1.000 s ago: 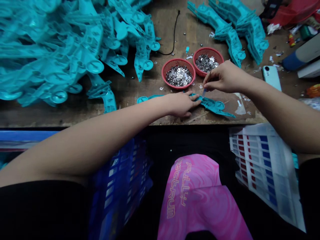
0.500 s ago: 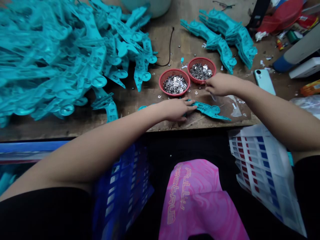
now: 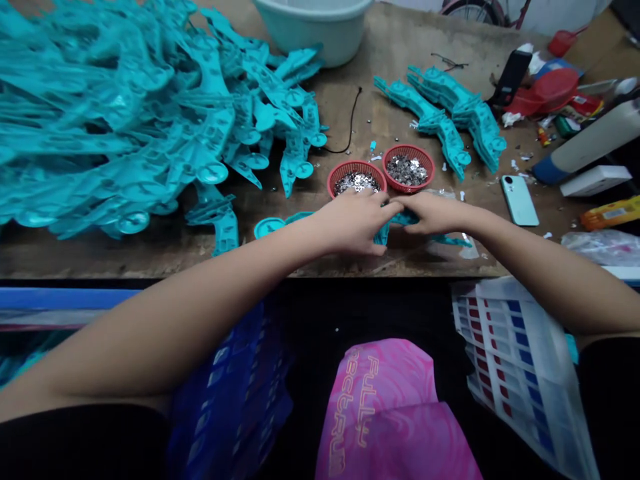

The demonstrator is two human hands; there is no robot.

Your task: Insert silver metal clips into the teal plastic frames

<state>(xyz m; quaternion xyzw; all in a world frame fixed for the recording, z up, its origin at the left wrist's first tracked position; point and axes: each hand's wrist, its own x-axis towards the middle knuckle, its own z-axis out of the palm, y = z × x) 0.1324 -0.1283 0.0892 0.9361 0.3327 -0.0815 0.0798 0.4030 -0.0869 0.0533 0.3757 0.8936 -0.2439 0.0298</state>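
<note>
- While both hands are brought close together at the near edge of the worktable (image 3: 125, 258), one teal plastic part (image 3: 383, 235) is held between them, as seen from the head camera.
- Left hand (image 3: 353, 220): its back is turned up, and the part is gripped between thumb and fingers, a bit of teal being visible in the gap. Some of the fingertips are hidden, so how tightly it's squeezed can't be told.
- Right hand (image 3: 433, 213): the part is pinched by thumb and fingers just right of the left hand, with the two hands nearly touching. Whether anything else is tucked in there can't be made out.
- The part is stretched left to right along the near side, mostly covered by the hands; its round end is left showing at the left, and a thin tip pokes out at the right.
- Just beyond the hands, two red baskets are set side by side, left basket (image 3: 332, 181) and right basket (image 3: 408, 189), both loaded with small metal pieces (image 3: 406, 171). The left one is partly blocked by the left hand.
- Far left, a big heap of teal parts (image 3: 150, 120) is piled up, with a pale tub (image 3: 317, 33) placed behind its right side.
- Far right, more teal parts (image 3: 433, 120) are laid in two rows.
- Right of the right hand, a phone (image 3: 521, 202) is laid face down.
</note>
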